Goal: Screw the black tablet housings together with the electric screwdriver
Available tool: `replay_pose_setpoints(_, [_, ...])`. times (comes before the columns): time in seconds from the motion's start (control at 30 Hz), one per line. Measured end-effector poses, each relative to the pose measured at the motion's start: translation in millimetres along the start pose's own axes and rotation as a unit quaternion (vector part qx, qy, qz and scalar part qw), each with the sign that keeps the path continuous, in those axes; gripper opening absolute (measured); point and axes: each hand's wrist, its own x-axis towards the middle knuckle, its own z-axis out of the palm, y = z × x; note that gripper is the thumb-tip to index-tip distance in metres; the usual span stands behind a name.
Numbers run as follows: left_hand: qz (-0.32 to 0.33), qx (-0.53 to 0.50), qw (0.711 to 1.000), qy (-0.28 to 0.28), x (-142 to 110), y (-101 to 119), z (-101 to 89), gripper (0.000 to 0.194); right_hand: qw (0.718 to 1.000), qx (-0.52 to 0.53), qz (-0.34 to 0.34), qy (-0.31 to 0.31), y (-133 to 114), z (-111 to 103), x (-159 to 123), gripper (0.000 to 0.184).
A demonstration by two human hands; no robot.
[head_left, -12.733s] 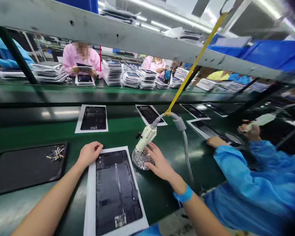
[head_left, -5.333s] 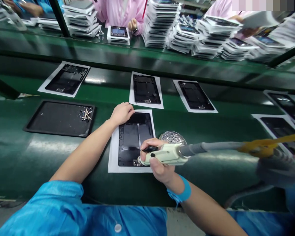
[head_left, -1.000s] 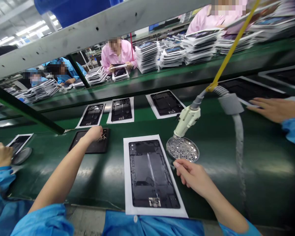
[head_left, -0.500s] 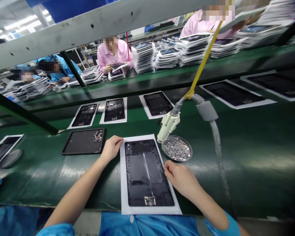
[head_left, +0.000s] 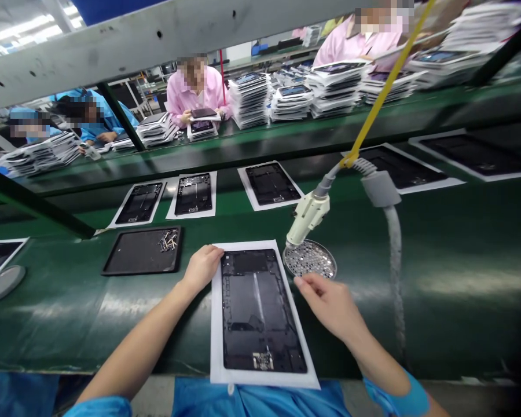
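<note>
In the head view, an opened black tablet housing (head_left: 260, 307) lies on a white sheet (head_left: 217, 347) in front of me. My left hand (head_left: 203, 269) is closed, its fingertips pinched at the housing's upper left corner. Whatever is between them is too small to make out. My right hand (head_left: 330, 304) is closed too, thumb against curled fingers, just below the round dish (head_left: 312, 260) of small shiny screws. If it holds anything, I cannot see it. A pale electric screwdriver (head_left: 308, 217) hangs tilted from a yellow strap (head_left: 386, 87), its tip by the dish.
Left of the housing is a black tray (head_left: 139, 252) with small loose parts (head_left: 168, 240). More housings on sheets (head_left: 271, 184) lie along the back of the green bench (head_left: 438, 278). A green post (head_left: 39, 200) slants at left. Co-workers sit opposite behind stacks (head_left: 249, 101).
My left hand has come from the parts tray to the housing's upper left corner. My right hand has moved from the housing's right edge towards the dish. The hanging screwdriver has swung.
</note>
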Motion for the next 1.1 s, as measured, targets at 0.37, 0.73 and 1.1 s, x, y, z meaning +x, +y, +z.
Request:
replay_pose_setpoints(0.37, [0.027,0.124,0.987,-0.102,-11.4,36.4,-27.6,0.024,0.94,0.235,-0.051,0.243,-32.1,-19.9,122.5,0.045])
replay_pose_setpoints(0.73, [-0.061,-0.087,0.994,-0.028,14.0,-8.4,0.2,0.026,0.911,0.304,-0.139,0.242,-33.1,-9.6,115.1,0.018])
replay_pose_setpoints(1.1, [-0.055,-0.122,0.991,-0.03,14.5,-7.2,-0.5,0.029,0.907,0.278,-0.145,0.28,-30.4,-2.3,125.9,0.026])
